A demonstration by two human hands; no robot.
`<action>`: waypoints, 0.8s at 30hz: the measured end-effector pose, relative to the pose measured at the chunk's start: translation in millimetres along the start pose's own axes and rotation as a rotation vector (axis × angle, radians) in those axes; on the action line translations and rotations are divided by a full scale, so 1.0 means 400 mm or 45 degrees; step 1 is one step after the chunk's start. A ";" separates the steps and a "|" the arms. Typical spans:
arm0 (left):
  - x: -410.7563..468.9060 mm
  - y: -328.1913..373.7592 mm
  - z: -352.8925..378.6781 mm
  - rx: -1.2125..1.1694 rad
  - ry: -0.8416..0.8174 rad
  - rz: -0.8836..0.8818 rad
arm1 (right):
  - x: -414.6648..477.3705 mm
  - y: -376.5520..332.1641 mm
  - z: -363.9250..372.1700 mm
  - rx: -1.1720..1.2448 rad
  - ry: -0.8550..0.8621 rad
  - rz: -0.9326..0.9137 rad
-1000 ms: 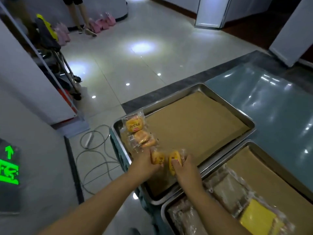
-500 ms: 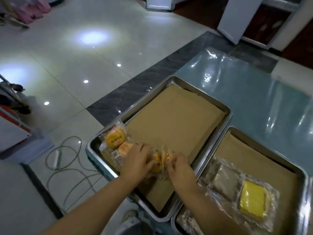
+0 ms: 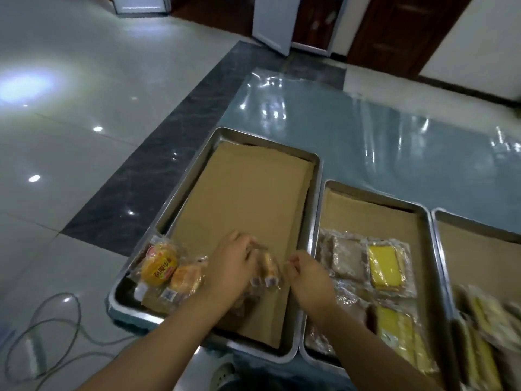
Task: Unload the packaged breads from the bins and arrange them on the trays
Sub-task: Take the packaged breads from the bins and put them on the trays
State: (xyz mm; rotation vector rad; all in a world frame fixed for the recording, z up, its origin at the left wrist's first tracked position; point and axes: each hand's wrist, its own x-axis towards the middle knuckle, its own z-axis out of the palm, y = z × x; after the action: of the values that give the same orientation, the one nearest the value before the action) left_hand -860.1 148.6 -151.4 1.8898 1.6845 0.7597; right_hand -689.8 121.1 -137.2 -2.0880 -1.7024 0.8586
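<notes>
Three metal trays lined with brown paper stand side by side. On the left tray (image 3: 180, 190), two round orange packaged breads (image 3: 159, 262) lie at the near left corner. My left hand (image 3: 231, 263) has its fingers curled over two small packaged breads (image 3: 267, 269) set on the paper just right of them. My right hand (image 3: 310, 277) pinches the wrapper edge from the other side. The middle tray (image 3: 324, 221) holds brown packaged breads (image 3: 346, 258) and yellow packaged cakes (image 3: 384, 266). The right tray (image 3: 435, 221) holds blurred packages (image 3: 485, 314).
The trays stand on a glossy teal table top (image 3: 366, 142) that runs away behind them. The left tray overhangs the table's near left corner above the tiled floor, where grey cables (image 3: 56, 320) lie. A white cabinet (image 3: 270, 21) stands far back.
My view has swung to the right, bringing the third tray into sight. Both hands have lowered the two small breads onto the paper beside the first two packages.
</notes>
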 end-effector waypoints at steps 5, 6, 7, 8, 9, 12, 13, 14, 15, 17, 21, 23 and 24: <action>0.041 0.143 0.078 -0.111 -0.179 0.221 | -0.037 0.066 -0.107 0.037 0.166 0.104; 0.042 0.173 0.098 -0.113 -0.215 0.257 | -0.048 0.087 -0.132 0.029 0.217 0.121; 0.042 0.203 0.119 -0.119 -0.252 0.293 | -0.063 0.110 -0.157 0.025 0.271 0.143; 0.040 0.234 0.140 -0.126 -0.291 0.326 | -0.079 0.135 -0.184 0.041 0.320 0.169; 0.036 0.266 0.161 -0.134 -0.332 0.352 | -0.097 0.161 -0.210 0.071 0.357 0.194; 0.015 0.368 0.227 -0.166 -0.418 0.430 | -0.154 0.246 -0.288 0.087 0.433 0.251; 0.005 0.406 0.251 -0.163 -0.433 0.454 | -0.174 0.278 -0.314 0.073 0.455 0.260; -0.006 0.448 0.275 -0.158 -0.458 0.478 | -0.195 0.311 -0.342 0.055 0.477 0.268; -0.018 0.492 0.302 -0.152 -0.491 0.503 | -0.217 0.347 -0.369 0.028 0.497 0.274; -0.050 0.585 0.356 -0.118 -0.544 0.560 | -0.267 0.425 -0.428 -0.002 0.528 0.282; -0.144 0.787 0.469 -0.106 -0.616 0.655 | -0.385 0.602 -0.561 -0.095 0.531 0.342; -0.196 0.892 0.529 -0.165 -0.628 0.672 | -0.446 0.691 -0.634 -0.093 0.576 0.369; -0.220 0.944 0.560 -0.203 -0.625 0.675 | -0.478 0.734 -0.672 -0.079 0.611 0.385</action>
State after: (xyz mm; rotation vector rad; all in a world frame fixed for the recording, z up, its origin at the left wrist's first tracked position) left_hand -441.2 18.0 -61.5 2.2006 0.8135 0.5295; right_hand -316.7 -99.5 -53.6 -2.3858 -1.1979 0.3324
